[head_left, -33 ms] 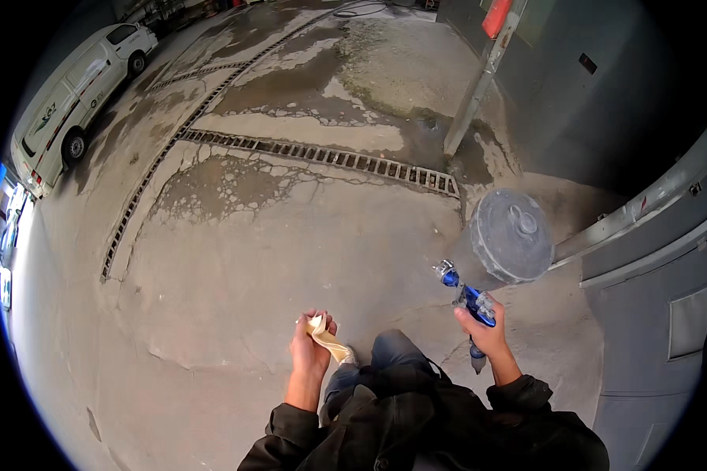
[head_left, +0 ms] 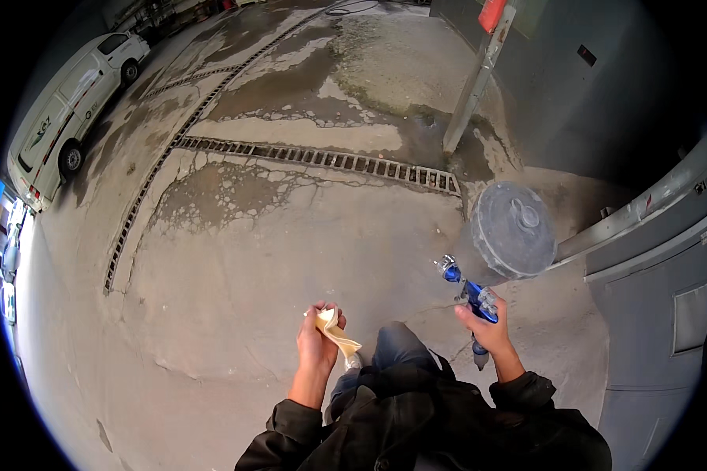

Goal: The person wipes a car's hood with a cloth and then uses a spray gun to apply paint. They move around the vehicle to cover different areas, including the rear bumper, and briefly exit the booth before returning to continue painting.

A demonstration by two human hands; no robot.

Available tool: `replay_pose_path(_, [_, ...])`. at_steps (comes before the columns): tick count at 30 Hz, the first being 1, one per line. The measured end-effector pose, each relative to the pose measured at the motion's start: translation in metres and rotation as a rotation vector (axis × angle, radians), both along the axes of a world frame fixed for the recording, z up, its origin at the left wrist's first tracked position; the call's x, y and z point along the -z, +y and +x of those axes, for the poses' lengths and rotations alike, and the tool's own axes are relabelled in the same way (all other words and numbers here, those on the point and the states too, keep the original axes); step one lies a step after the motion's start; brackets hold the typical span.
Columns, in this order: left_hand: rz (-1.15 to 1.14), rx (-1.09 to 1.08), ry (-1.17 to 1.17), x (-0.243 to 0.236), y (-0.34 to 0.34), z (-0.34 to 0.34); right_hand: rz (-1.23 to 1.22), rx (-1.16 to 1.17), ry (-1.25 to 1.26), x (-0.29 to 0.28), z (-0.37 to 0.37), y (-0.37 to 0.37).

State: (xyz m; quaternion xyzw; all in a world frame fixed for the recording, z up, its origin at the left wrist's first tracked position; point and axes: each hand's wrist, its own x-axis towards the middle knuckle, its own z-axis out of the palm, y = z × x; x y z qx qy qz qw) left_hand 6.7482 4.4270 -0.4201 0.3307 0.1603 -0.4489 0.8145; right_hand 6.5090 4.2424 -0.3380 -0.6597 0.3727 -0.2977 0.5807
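while the left hand [head_left: 316,349] curls partly closed around a folded yellow cloth [head_left: 332,330], the right hand [head_left: 492,331] is wrapped around a blue spray gun [head_left: 479,304]; both are held above the concrete floor [head_left: 236,275]. just beyond the gun, a lidded grey bin [head_left: 518,235] is the nearest obstacle, with a drain grate [head_left: 322,155] and a post [head_left: 471,98] behind. a white van [head_left: 75,102] stands far left.

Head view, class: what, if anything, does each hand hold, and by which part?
Left hand: a cream cloth, by its upper end. Right hand: a blue spray gun, around its lower part, above the grey tip.
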Motion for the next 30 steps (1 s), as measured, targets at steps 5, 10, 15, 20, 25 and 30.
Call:
replay_pose_path(5, [0.045, 0.219, -0.018, -0.003, -0.258, 0.128, 0.013, 0.059, -0.143, 0.059, 0.151, -0.174])
replay_pose_path(10, [0.007, 0.288, -0.115, 0.022, -0.514, 0.228, -0.053, -0.099, -0.096, 0.069, 0.305, -0.396])
replay_pose_path(15, [-0.032, 0.496, -0.045, -0.013, -0.689, 0.322, 0.036, 0.042, 0.000, 0.045, 0.425, -0.578])
replay_pose_path(20, [-0.137, 0.602, -0.106, 0.009, -0.863, 0.434, -0.010, 0.066, -0.050, 0.060, 0.538, -0.774])
replay_pose_path(25, [-0.216, 0.672, -0.090, 0.033, -1.071, 0.573, -0.136, 0.184, 0.008, 0.070, 0.652, -0.985])
replay_pose_path(30, [-0.221, 0.827, -0.116, 0.006, -1.292, 0.694, -0.152, 0.382, -0.011, 0.057, 0.738, -1.186])
